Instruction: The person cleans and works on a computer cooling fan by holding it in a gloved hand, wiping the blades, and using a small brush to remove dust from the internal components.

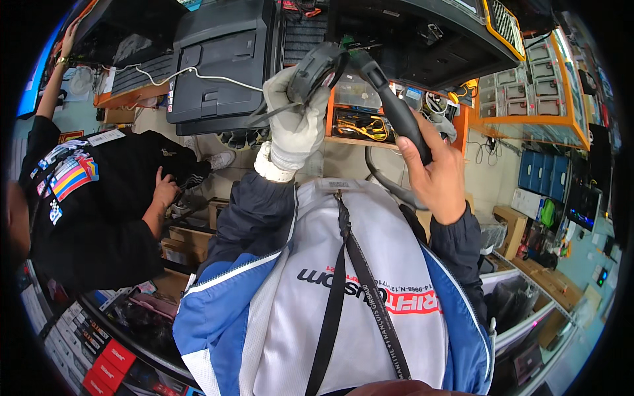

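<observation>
My left hand (295,125), in a whitish glove, grips a curved black plastic part (308,74) with a dark strap or cable hanging from it. My bare right hand (430,170) is wrapped round the long black handle (395,109) of a tool that angles up and left toward the part, its head beside a small green board (350,41). I cannot make out whether the tool touches the board. A dark hose (383,178) curves down behind my right hand.
A co-worker (92,198) in black stands at my left, one arm raised. Ahead are a black printer-like machine (218,72), a dark casing (436,46) and an open orange drawer (360,125) with tools. Clear small-drawer cabinets (528,86) stand at right, cardboard boxes (508,231) below.
</observation>
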Action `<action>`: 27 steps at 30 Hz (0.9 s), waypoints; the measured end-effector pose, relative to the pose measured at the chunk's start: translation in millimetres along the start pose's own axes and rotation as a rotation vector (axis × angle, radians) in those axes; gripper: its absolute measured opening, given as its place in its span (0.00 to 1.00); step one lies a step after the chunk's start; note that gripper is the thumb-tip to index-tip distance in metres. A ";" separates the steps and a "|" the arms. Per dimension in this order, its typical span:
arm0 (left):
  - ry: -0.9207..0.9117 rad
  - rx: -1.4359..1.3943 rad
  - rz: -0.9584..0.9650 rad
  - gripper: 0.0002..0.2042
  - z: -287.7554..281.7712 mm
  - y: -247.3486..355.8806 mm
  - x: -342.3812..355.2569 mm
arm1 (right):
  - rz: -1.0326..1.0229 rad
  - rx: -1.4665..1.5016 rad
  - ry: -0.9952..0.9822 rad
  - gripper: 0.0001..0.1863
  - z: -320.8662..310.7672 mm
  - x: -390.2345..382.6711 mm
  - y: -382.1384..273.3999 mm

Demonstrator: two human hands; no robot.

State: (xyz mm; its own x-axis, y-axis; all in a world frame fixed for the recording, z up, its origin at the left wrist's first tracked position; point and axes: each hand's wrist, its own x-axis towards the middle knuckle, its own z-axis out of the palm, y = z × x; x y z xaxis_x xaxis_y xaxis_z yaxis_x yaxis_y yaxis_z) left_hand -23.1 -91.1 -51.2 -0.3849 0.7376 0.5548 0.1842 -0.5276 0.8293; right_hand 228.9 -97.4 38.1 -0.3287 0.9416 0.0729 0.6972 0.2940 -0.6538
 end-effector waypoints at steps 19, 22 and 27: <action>0.136 -0.048 -0.123 0.24 12.8 11.2 11.5 | -0.080 0.018 -0.057 0.26 -12.6 23.0 9.4; 0.163 -0.028 -0.103 0.25 20.7 16.5 10.5 | -0.049 0.013 -0.276 0.25 -29.2 18.9 25.0; 0.182 -0.080 -0.093 0.26 39.5 27.8 6.8 | -0.150 0.242 -0.193 0.24 -45.8 28.6 44.7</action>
State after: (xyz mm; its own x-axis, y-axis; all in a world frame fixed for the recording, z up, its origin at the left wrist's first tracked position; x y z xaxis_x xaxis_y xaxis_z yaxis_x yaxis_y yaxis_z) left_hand 15.1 -84.1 -21.7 -0.5550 0.7004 0.4488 0.0706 -0.4979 0.8644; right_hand 279.8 -49.8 45.5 -0.5471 0.8354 0.0530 0.4679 0.3577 -0.8082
